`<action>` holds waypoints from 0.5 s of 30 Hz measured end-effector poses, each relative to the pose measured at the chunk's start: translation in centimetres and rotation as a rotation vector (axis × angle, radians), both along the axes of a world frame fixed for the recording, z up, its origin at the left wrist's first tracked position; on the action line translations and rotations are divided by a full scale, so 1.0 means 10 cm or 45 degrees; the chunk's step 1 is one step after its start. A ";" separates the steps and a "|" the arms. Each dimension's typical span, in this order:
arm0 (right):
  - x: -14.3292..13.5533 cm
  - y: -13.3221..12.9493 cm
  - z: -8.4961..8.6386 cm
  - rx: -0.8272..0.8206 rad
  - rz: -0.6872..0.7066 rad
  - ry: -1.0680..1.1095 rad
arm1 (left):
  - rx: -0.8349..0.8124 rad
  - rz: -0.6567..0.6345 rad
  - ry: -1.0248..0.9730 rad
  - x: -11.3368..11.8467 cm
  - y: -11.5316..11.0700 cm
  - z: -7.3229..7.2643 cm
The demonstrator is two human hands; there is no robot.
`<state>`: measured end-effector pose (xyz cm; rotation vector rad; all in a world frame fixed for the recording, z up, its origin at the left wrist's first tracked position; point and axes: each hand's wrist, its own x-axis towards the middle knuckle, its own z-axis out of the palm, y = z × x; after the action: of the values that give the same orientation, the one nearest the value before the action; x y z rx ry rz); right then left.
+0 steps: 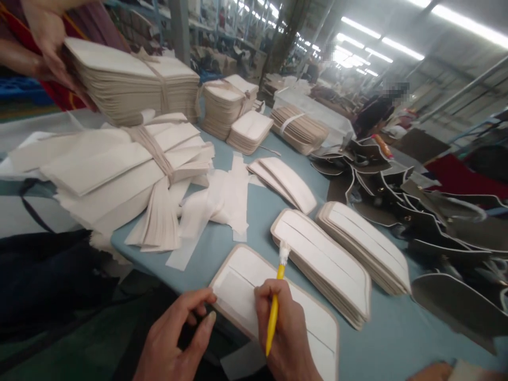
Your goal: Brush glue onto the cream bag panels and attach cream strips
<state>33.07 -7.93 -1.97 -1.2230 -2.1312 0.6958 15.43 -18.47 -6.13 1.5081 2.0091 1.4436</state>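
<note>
My right hand is closed around a yellow brush, its whitish bristles pointing away from me. Under that hand lies a flat, rounded panel with a white face, a beige border and a dark line along it. At the panel's left edge is my left hand, its thumb and index finger apart. The index fingertip touches the edge beside a pale strip on the panel. Just beyond, a stack of similar panels sits near the bristles, with a second stack to its right.
Tied bundles of cream strips spread over the blue table at left. Behind them, another person's hands touch a tall tied stack. Dark pieces with white edging pile up at right. Part of a hand shows bottom right.
</note>
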 end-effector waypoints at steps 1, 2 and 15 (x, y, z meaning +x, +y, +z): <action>-0.01 0.01 -0.03 0.020 -0.011 -0.014 | 0.052 -0.041 0.064 0.00 0.01 0.00; -0.01 0.03 -0.06 0.052 -0.025 -0.028 | 0.096 -0.085 0.111 -0.01 0.01 0.01; -0.12 0.10 -0.10 0.326 -0.029 -0.247 | 0.230 -0.222 0.406 -0.06 0.26 0.21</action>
<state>31.82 -6.92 -3.02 -1.2120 -2.2751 0.2913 14.81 -15.88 -4.05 2.0481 1.8904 1.4192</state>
